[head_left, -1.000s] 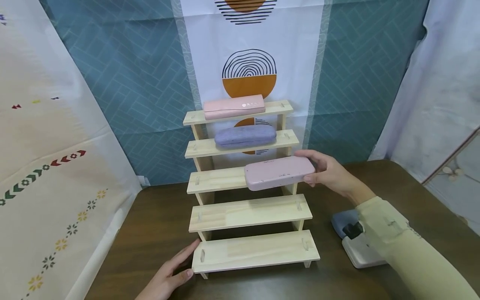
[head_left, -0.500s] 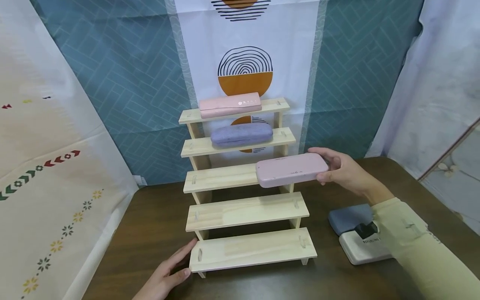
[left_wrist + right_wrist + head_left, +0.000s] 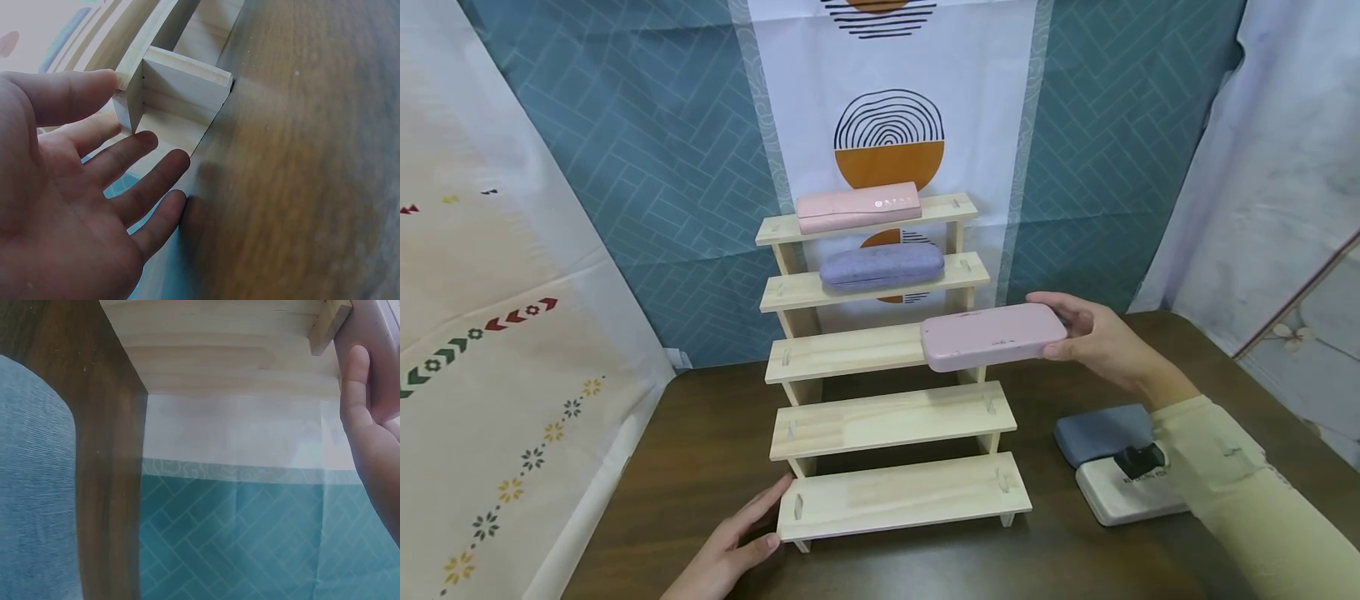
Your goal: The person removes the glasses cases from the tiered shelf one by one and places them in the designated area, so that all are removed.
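Observation:
My right hand (image 3: pixel 1093 342) grips a pink glasses case (image 3: pixel 992 333) by its right end, thumb in front and fingers behind. The case overlaps the right part of the middle step of a pale wooden stepped rack (image 3: pixel 891 425); the right wrist view shows part of the same case (image 3: pixel 375 337) beside a wooden edge. My left hand (image 3: pixel 730 542) touches the left end of the lowest step, its fingers fairly straight. In the left wrist view the thumb of this hand (image 3: pixel 75 181) meets the board's corner, the other fingers spread beside the end.
A pink flap case (image 3: pixel 859 208) lies on the top step and a purple-blue case (image 3: pixel 882 267) on the second. On the brown table (image 3: pixel 700 442), right of the rack, lie a blue case (image 3: pixel 1101 433) and a white case (image 3: pixel 1123 496). Patterned cloth (image 3: pixel 647 167) hangs behind.
My right hand has moved to the right with the pink glasses case, baring more of the middle step. My left hand stays at the lowest step's end.

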Tool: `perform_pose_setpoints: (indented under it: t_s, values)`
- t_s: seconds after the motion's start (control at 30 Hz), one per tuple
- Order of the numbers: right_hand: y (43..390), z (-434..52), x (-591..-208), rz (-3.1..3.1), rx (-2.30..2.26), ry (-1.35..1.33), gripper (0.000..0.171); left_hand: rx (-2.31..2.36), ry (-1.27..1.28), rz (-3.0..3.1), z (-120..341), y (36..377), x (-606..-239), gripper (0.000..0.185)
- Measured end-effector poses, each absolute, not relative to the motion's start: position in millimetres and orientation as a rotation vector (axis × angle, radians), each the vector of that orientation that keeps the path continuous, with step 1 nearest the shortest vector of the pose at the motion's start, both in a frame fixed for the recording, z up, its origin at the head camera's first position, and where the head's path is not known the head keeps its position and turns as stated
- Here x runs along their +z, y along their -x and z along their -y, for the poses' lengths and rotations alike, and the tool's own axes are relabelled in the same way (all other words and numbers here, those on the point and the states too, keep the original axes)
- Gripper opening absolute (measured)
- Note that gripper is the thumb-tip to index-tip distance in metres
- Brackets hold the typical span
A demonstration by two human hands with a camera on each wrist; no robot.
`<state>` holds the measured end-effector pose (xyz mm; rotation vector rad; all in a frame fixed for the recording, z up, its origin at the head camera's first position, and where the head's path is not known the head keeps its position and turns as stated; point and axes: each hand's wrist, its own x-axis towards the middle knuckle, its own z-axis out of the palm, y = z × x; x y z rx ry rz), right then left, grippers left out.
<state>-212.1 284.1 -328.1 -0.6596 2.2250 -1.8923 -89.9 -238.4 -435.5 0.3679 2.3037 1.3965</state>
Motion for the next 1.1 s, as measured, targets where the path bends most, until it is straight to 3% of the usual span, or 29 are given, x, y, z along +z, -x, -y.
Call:
perform_pose_setpoints:
  t_s: [0.6,0.8,1.1]
  values:
    - [201,-316,-332,-2.109,-2.004,0.766,0.066,1.457,-0.514,-2.291,238,90,-437,0.061]
    - [196,-333,-334,-2.174,-1.999,0.718,0.066,1.506,-0.446,-2.194,238,89,-437,0.063]
    - [197,-354,-340,-1.993,-2.121,0.850,0.066,1.522,-0.445,-2.160,239,90,-437,0.065]
